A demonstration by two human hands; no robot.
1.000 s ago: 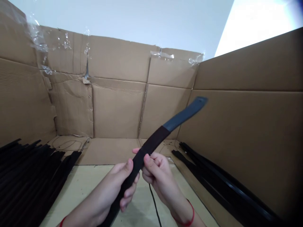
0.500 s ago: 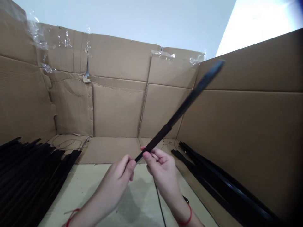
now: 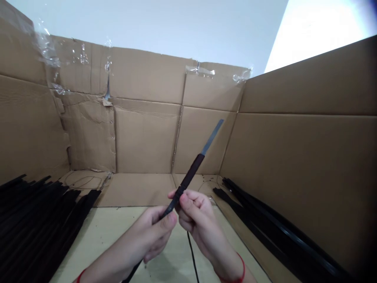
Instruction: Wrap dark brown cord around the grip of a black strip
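A long, thin black strip [image 3: 212,137] slants across the middle of the view, its grey-looking end pointing up and to the right. Around it sits a dark brown sleeve [image 3: 192,171], bunched near its lower end. My right hand [image 3: 196,214] pinches that bunched end between thumb and fingers. Just below and to the left, my left hand [image 3: 156,232] is closed round the strip, whose lower part comes out under the palm toward the bottom edge. A thin black cord [image 3: 193,253] hangs below my right hand; where its upper end goes is hidden.
Many long black strips [image 3: 44,228] lie piled at the left. More black lengths [image 3: 277,228] rest along the right side. Tall cardboard walls [image 3: 147,137] with clear tape enclose the pale work surface [image 3: 108,236].
The strip has slid down and left through the sleeve, so less of it sticks out at the upper right. Its lower part now shows below my left hand.
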